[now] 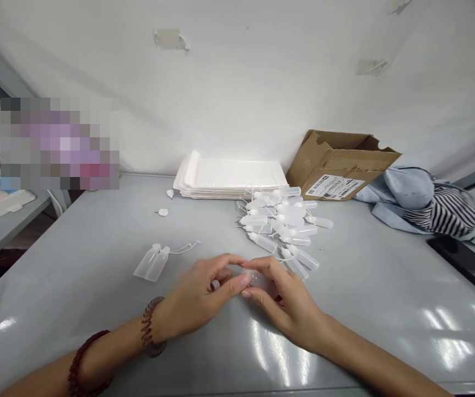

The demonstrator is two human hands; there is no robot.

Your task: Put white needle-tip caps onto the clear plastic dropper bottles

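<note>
Head view: both hands meet low over the grey table. The right hand curls its fingers around a translucent bottle, seemingly to steady it. The left hand pinches thumb and fingertips onto its near end. The pile of bottles lies just beyond, within easy reach. Two more bottles lie apart on the left, probably kept separate. White trays and a cardboard box sit back by the wall

Two hands, one held bottle, one box, two caps
</note>
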